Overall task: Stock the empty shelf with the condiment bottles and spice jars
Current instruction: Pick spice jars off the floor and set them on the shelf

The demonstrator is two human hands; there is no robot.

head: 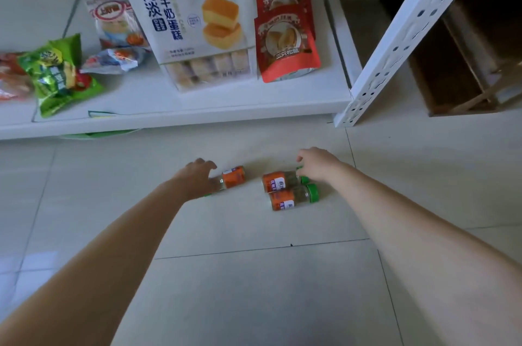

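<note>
Three spice jars with orange labels and green caps lie on their sides on the tiled floor. My left hand (pixel 197 177) lies over the cap end of the left jar (pixel 233 177), fingers curling round it. Over the green cap of the middle jar (pixel 278 181) sits my right hand (pixel 317 166), fingers bent down around that end. A third jar (pixel 293 198) lies just in front of the middle one, touching it, with no hand on it.
A white metal shelf (pixel 197 115) stands just beyond the jars, holding snack bags: a large cake bag (pixel 192 20), red pouches (pixel 285 43), a green bag (pixel 59 74). A perforated white upright (pixel 395 51) slants at the right, with a wooden crate (pixel 463 68) behind it.
</note>
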